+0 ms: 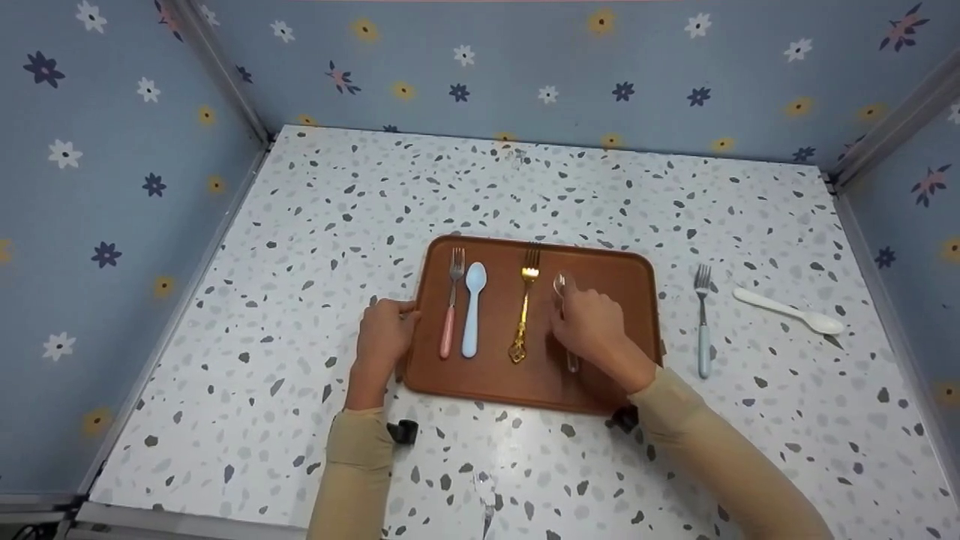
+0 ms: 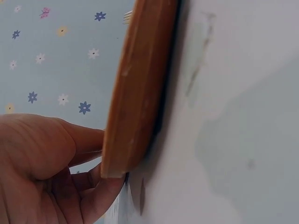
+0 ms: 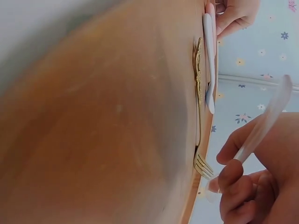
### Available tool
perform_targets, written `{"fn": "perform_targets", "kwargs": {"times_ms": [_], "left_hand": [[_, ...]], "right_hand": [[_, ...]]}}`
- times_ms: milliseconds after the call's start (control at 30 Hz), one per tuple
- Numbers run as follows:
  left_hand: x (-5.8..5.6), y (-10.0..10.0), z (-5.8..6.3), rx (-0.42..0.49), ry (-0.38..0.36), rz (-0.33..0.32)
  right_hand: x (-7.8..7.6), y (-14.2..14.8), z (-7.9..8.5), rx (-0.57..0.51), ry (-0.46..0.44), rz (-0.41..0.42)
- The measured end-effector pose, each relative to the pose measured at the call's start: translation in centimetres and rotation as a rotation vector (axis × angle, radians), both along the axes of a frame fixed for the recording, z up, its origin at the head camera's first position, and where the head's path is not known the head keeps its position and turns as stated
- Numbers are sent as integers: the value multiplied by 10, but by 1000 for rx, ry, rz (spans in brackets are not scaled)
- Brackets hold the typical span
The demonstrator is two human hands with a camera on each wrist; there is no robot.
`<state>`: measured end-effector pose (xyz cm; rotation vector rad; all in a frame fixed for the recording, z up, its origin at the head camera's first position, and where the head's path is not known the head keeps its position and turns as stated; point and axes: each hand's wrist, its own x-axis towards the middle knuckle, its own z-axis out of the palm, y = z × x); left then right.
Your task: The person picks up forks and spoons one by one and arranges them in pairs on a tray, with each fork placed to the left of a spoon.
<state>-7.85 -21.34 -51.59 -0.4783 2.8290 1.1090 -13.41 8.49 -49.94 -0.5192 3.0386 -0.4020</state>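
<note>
Your left hand [image 1: 381, 334] pinches the left edge of the brown tray [image 1: 540, 382], and your right hand [image 1: 592, 322] grips the clear spoon [image 1: 573, 363] over its right half. Left of that spoon lie a gold fork [image 1: 523, 315], light-blue spoon [image 1: 472, 311] and pink-handled fork [image 1: 448, 330]. On the speckled surface [image 1: 510, 195], rightward, lie a blue-handled fork [image 1: 703, 337] and white spoon [image 1: 787, 309].

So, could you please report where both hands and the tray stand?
Left hand pinches brown tray by left edge. Right hand holds clear utensil over tray. Gold fork lies alongside; nothing visibly blocking.
</note>
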Motion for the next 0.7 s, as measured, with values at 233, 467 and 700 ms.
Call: {"fn": "perform_targets", "kwargs": {"times_ms": [233, 467, 700], "left_hand": [[1, -1, -2, 13, 2, -10], [1, -1, -3, 25, -23, 4], [1, -3, -3, 12, -10, 4]], "right_hand": [[-6, -8, -6, 32, -46, 12], [-9, -11, -12, 28, -53, 2], [-14, -10, -13, 21, -74, 11]]}}
